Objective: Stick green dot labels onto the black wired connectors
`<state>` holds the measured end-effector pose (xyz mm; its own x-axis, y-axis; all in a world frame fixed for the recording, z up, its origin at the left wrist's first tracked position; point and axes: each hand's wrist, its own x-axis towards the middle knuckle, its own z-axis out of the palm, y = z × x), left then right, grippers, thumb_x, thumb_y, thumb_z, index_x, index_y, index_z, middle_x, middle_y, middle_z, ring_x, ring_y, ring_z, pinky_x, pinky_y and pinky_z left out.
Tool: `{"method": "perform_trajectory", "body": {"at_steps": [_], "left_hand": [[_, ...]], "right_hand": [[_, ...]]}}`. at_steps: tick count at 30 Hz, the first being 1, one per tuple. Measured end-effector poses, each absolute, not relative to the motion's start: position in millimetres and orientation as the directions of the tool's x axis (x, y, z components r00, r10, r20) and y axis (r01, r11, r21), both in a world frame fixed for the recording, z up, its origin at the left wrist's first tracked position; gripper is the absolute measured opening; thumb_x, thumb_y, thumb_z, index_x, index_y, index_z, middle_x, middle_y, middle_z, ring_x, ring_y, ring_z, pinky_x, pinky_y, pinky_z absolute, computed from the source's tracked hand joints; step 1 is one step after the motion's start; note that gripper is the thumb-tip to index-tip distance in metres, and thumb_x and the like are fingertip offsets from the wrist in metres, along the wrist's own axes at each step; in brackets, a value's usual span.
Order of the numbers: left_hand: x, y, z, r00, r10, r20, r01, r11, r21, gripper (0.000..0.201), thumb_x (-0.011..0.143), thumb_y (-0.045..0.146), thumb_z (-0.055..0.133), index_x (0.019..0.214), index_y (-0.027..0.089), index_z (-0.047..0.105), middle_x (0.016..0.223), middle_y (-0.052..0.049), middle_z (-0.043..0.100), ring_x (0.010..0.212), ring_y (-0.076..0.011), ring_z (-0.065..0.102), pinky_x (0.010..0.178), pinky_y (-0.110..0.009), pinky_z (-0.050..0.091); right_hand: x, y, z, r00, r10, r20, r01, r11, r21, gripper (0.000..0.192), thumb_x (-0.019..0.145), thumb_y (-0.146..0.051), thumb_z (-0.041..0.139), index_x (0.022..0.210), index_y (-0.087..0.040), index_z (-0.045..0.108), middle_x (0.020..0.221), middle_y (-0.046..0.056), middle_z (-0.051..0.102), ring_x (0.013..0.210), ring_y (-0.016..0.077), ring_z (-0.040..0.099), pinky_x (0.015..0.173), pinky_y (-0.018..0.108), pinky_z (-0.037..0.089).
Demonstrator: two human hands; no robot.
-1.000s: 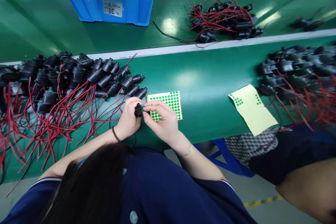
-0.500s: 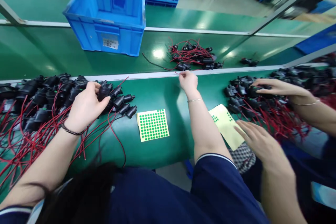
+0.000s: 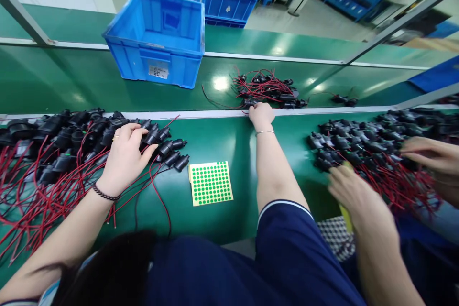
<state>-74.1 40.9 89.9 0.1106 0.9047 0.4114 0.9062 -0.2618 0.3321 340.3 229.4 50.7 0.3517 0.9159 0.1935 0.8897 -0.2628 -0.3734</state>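
factory assembly line, green conveyor belt (image 3: 89, 81), blue crates (image 3: 159, 38)

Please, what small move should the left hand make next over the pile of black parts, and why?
Probably close the fingers on one black part and lift it out. The left hand lies spread on the pile of black parts with red wires, gripping nothing clearly, while the right hand reaches far off to the belt edge, away from the green dot sticker sheet.
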Motion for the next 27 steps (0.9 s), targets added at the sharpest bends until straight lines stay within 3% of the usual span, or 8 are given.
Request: {"method": "perform_trajectory", "body": {"at_steps": [4,7,11,15,19,23,25,27], "left_hand": [[-58,31,102,0.200,0.833,0.516,0.839,-0.418,0.349,0.024,0.089,0.030,0.065,0.111,0.019,0.062,0.118,-0.013,0.060,0.115,-0.0327,0.056,0.102,-0.055,0.048],[-41,27,110,0.278,0.791,0.545,0.755,-0.531,0.385,0.020,0.092,0.022,0.060,0.112,0.021,0.062,0.116,-0.011,0.061,0.114,-0.0295,0.058,0.100,-0.052,0.051],[-17,22,117,0.349,0.734,0.583,0.701,-0.617,0.358,0.032,0.091,0.015,0.058,0.123,0.023,0.059,0.124,-0.012,0.059,0.123,-0.0308,0.055,0.105,-0.055,0.050],[3,18,117,0.435,0.767,0.472,0.736,-0.605,0.304,0.050,0.085,0.017,0.068,0.133,0.015,0.053,0.134,-0.020,0.056,0.129,-0.0385,0.053,0.104,-0.058,0.050],[3,16,113,0.373,0.874,0.312,0.683,-0.487,0.545,0.041,0.091,0.018,0.060,0.131,0.014,0.057,0.119,-0.017,0.067,0.107,-0.0300,0.067,0.092,-0.048,0.058],[-19,12,106,0.199,0.973,0.118,0.256,-0.168,0.952,0.038,0.084,0.033,0.073,0.120,0.020,0.066,0.114,-0.009,0.071,0.099,-0.0231,0.068,0.089,-0.040,0.059],[-29,7,99,0.143,0.988,-0.049,-0.036,0.055,0.998,0.043,0.077,0.037,0.081,0.115,0.020,0.069,0.102,-0.007,0.072,0.091,-0.0198,0.069,0.084,-0.036,0.059],[-33,2,92,0.134,0.968,-0.211,-0.248,0.239,0.939,0.045,0.073,0.036,0.085,0.112,0.020,0.070,0.091,-0.004,0.072,0.081,-0.0163,0.068,0.077,-0.032,0.059]], "right_hand": [[319,214,63,0.220,0.955,0.199,0.937,-0.150,-0.315,0.023,0.091,-0.024,0.061,0.089,-0.006,0.073,0.106,0.023,0.068,0.087,0.0219,0.063,0.076,0.034,0.042],[289,186,81,-0.020,0.971,0.237,0.982,0.064,-0.178,0.022,0.092,-0.029,0.058,0.087,-0.014,0.074,0.099,0.017,0.069,0.084,0.0262,0.063,0.071,0.036,0.043],[244,131,116,-0.415,0.879,0.235,0.901,0.433,-0.030,0.027,0.095,-0.032,0.054,0.086,-0.017,0.075,0.086,0.013,0.069,0.077,0.0257,0.063,0.064,0.036,0.041],[208,81,151,-0.637,0.754,0.159,0.756,0.652,-0.064,0.025,0.094,-0.031,0.058,0.081,-0.018,0.074,0.078,0.008,0.068,0.072,0.0220,0.062,0.062,0.034,0.039],[203,62,160,-0.618,0.742,0.262,0.697,0.670,-0.254,0.022,0.094,-0.035,0.061,0.085,-0.020,0.074,0.082,0.006,0.070,0.076,0.0206,0.063,0.068,0.033,0.044],[234,61,127,-0.447,0.837,0.315,0.700,0.547,-0.459,0.016,0.094,-0.031,0.060,0.091,-0.022,0.073,0.089,0.004,0.072,0.080,0.0191,0.065,0.075,0.034,0.051],[252,60,100,-0.431,0.877,0.213,0.736,0.479,-0.479,0.014,0.091,-0.025,0.061,0.086,-0.022,0.073,0.085,0.005,0.072,0.079,0.0195,0.065,0.074,0.034,0.051],[265,55,72,-0.407,0.904,0.129,0.778,0.417,-0.470,0.011,0.087,-0.023,0.064,0.086,-0.021,0.074,0.086,0.005,0.070,0.078,0.0201,0.065,0.073,0.035,0.052]]}}
